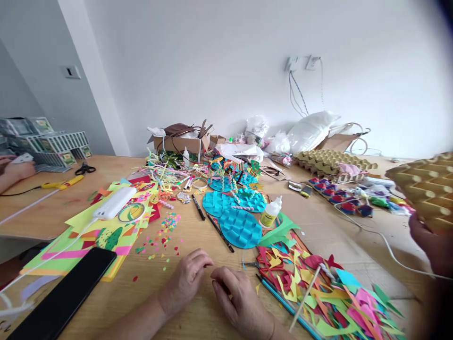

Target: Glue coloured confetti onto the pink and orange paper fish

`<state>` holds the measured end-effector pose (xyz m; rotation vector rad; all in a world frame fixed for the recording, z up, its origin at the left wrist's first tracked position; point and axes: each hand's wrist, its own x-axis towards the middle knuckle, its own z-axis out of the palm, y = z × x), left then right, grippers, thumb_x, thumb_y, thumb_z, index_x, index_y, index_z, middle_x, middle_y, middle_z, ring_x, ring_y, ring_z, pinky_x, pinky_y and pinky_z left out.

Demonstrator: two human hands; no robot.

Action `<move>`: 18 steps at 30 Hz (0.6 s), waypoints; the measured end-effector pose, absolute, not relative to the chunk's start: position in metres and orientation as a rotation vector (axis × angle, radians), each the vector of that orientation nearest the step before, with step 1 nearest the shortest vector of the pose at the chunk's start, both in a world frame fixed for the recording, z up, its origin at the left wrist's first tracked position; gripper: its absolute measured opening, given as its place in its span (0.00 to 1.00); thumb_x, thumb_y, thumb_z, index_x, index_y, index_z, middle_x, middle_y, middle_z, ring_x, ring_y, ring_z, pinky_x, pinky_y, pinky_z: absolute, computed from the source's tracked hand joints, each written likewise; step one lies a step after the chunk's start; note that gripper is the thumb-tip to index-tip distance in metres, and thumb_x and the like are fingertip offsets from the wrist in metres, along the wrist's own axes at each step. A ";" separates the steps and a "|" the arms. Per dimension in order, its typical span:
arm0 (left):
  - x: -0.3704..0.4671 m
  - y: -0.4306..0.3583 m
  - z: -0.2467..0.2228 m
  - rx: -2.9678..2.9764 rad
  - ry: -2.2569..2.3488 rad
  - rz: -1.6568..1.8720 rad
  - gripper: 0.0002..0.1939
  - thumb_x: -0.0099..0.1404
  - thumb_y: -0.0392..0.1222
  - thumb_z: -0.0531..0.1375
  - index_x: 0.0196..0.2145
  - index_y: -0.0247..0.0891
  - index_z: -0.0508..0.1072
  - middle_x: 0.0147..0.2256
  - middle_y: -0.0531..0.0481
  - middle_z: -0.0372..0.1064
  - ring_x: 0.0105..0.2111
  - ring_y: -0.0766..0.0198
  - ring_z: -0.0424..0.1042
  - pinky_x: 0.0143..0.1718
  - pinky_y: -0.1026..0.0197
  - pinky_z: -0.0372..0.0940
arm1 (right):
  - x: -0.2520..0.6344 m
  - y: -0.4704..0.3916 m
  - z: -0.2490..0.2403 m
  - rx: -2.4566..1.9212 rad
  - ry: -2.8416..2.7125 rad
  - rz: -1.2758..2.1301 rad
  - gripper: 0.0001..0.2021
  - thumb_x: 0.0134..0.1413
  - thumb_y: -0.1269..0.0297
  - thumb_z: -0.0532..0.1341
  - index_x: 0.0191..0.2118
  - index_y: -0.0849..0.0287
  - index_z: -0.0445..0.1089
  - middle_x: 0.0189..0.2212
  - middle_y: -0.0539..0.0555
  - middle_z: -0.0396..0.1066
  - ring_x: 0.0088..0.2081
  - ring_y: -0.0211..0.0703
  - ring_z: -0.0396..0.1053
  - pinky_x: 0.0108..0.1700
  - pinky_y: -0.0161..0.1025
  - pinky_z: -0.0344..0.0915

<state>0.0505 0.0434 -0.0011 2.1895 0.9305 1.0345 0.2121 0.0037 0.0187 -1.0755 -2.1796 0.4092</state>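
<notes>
My left hand (184, 278) is over the bare wood at the front of the table, its fingers curled and pinched together. Close beside it, my right hand (241, 298) is also closed, with fingertips nearly meeting the left ones. Whatever they hold, if anything, is hidden or too small to make out. Just beyond lie blue paper-covered discs (240, 228), a black pen (198, 208) and a thin black stick (220, 233). A white glue bottle (271, 213) stands by the discs. Small confetti pieces (169, 226) are scattered beyond my left hand.
Left are coloured paper sheets (74, 234), a white power bank (115, 203) and a black phone (65, 297). Colourful paper scraps (318, 293) are piled right. Another person's hand (426, 243) holds an egg tray (428, 191). A glue gun (63, 184) lies far left.
</notes>
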 end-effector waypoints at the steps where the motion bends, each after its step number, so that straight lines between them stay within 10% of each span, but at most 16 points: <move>1: 0.051 0.044 -0.001 2.189 0.942 1.032 0.14 0.58 0.26 0.46 0.31 0.37 0.68 0.29 0.48 0.65 0.31 0.63 0.66 0.32 0.63 0.61 | 0.212 0.004 0.018 -1.089 -2.178 0.415 0.06 0.53 0.72 0.48 0.33 0.57 0.60 0.25 0.50 0.67 0.26 0.36 0.64 0.29 0.32 0.58; 18: 0.053 0.047 -0.008 2.163 0.948 1.085 0.17 0.56 0.23 0.45 0.34 0.36 0.68 0.29 0.49 0.63 0.30 0.65 0.65 0.31 0.64 0.62 | 0.209 0.011 0.005 -1.142 -2.189 0.474 0.06 0.53 0.73 0.48 0.33 0.57 0.60 0.27 0.50 0.68 0.28 0.37 0.66 0.29 0.31 0.58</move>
